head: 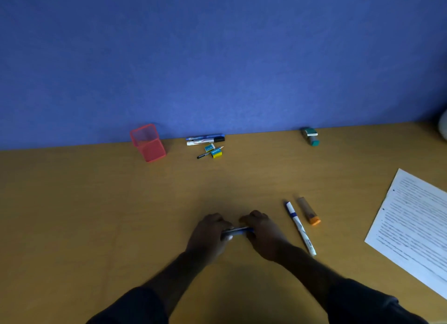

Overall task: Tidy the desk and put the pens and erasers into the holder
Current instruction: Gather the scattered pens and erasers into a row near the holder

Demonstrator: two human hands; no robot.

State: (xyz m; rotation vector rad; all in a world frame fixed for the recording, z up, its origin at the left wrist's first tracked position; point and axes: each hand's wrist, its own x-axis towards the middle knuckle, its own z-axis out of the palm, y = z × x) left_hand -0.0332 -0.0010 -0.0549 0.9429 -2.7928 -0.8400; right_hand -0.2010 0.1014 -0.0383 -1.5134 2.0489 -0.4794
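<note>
We pinch a blue pen (238,231) w/ both hands, left (208,234) & right (262,234) fingers closed on it (just above the counter (96,214)).

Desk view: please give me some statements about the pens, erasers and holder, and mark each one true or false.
1. The red mesh holder lies tipped over. False: it stands upright by the wall.
2. Both hands grip one blue pen. True: left hand, right hand.
3. Two erasers are inside the holder. False: they lie on the desk.
4. A white marker lies right of the hands. True.
</note>
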